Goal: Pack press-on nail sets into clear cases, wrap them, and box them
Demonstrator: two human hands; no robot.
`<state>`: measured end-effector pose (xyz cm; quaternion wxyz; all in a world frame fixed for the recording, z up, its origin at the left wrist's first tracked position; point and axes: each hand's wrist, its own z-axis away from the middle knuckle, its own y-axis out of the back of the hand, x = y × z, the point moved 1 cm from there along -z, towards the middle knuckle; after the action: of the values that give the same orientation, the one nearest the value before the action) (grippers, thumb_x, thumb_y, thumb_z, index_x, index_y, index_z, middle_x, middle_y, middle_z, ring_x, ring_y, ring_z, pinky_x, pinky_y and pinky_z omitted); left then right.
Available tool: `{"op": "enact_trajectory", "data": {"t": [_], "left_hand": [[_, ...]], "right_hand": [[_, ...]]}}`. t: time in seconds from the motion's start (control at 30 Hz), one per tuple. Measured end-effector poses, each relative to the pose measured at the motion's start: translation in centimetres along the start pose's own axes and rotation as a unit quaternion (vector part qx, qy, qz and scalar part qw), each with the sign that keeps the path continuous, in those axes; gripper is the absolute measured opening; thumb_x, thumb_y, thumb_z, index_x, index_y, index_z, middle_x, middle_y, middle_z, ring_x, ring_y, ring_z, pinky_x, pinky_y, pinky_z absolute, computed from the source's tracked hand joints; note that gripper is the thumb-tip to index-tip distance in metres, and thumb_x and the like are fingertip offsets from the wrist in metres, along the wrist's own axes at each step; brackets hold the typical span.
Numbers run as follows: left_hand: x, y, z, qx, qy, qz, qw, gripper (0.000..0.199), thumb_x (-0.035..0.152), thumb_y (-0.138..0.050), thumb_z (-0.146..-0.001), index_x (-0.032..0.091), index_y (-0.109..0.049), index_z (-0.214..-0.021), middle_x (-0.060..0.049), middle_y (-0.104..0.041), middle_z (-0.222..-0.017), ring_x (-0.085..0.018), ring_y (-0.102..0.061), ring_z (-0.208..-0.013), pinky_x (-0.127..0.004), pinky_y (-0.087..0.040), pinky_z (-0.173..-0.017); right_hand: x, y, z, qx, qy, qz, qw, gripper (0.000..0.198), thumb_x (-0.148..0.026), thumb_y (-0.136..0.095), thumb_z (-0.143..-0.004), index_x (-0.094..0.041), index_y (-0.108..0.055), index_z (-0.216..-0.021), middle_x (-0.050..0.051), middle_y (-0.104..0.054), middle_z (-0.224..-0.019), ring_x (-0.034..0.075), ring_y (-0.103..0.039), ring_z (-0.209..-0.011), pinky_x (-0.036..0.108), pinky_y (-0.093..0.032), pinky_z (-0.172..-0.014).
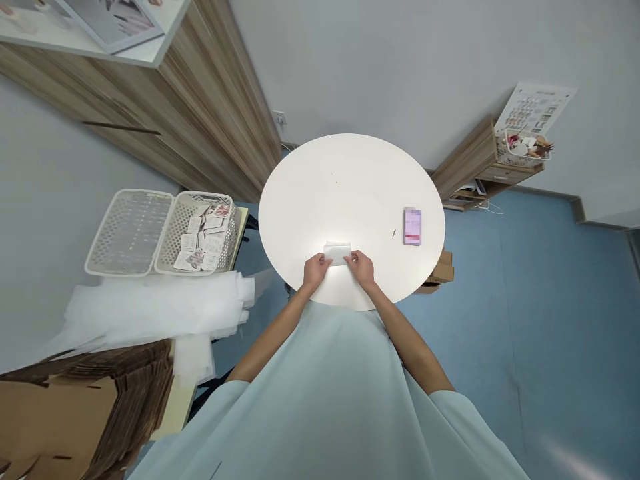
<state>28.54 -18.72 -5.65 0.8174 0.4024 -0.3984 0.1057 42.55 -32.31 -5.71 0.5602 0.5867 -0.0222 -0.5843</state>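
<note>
A small white packet is held over the near part of the white table, its long axis set left to right, its ends pinched by the left hand and the right hand.

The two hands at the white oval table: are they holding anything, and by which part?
A small white rectangular packet, held at opposite side edges: the left hand at its left, the right hand at its right.
</note>
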Motion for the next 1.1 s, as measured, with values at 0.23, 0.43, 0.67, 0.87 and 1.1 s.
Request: {"op": "enact_trajectory", "data": {"t": [0.23,0.43,0.67,0.87,1.1], "left_hand": [[0.4,-0.5,-0.1,0.022,0.013,0.000,1.000,0.021,0.036,-0.070,-0.090,0.022,-0.072,-0.105,-0.007,-0.077,-0.097,-0.026,-0.071,-0.093,-0.038,-0.055,-0.088],[-0.8,0.7,1.1,0.037,0.033,0.003,0.999,0.032,0.032,-0.072,-0.090,0.020,-0.067,-0.119,-0.012,-0.073,-0.125,-0.023,-0.073,-0.096,-0.040,-0.055,-0.095],[-1.2,0.6,2.6,-0.012,-0.003,0.078,0.997,0.032,0.028,-0.066,-0.095,0.021,-0.061,-0.126,-0.013,-0.066,-0.136,-0.024,-0.072,-0.112,-0.042,-0.056,-0.102],[-2.6,0.9,2.8,0.012,-0.008,0.026,1.000,0.041,0.025,-0.065,-0.093,0.020,-0.063,-0.133,-0.015,-0.060,-0.138,-0.026,-0.066,-0.121,-0.044,-0.055,-0.107],[-6.7,5.6,4.1,0.062,-0.006,-0.033,0.997,0.046,0.021,-0.059,-0.092,0.020,-0.062,-0.138,-0.013,-0.060,-0.144,-0.028,-0.056,-0.140,-0.047,-0.045,-0.122]], "right_hand": [[-1.9,0.5,-1.0,0.003,0.150,0.134,0.980,0.056,-0.022,-0.054,-0.102,-0.020,-0.047,-0.157,0.018,-0.051,-0.160,0.031,-0.049,-0.146,0.049,-0.045,-0.116],[-2.4,1.1,-0.7,-0.051,0.207,0.194,0.958,0.044,-0.013,-0.050,-0.102,-0.019,-0.064,-0.143,0.016,-0.059,-0.150,0.032,-0.043,-0.149,0.051,-0.033,-0.125],[-2.9,0.6,2.4,-0.112,0.149,0.191,0.964,0.044,-0.032,-0.063,-0.102,-0.017,-0.064,-0.143,0.019,-0.065,-0.124,0.034,-0.059,-0.119,0.046,-0.049,-0.104],[-4.9,-1.8,3.9,-0.141,0.129,0.161,0.968,0.048,-0.038,-0.065,-0.101,-0.015,-0.061,-0.143,0.018,-0.063,-0.122,0.032,-0.060,-0.115,0.042,-0.049,-0.101],[-9.5,-6.6,5.5,-0.190,0.175,0.159,0.953,0.046,-0.038,-0.063,-0.101,-0.009,-0.062,-0.136,0.018,-0.062,-0.121,0.030,-0.056,-0.114,0.039,-0.045,-0.101]]}}
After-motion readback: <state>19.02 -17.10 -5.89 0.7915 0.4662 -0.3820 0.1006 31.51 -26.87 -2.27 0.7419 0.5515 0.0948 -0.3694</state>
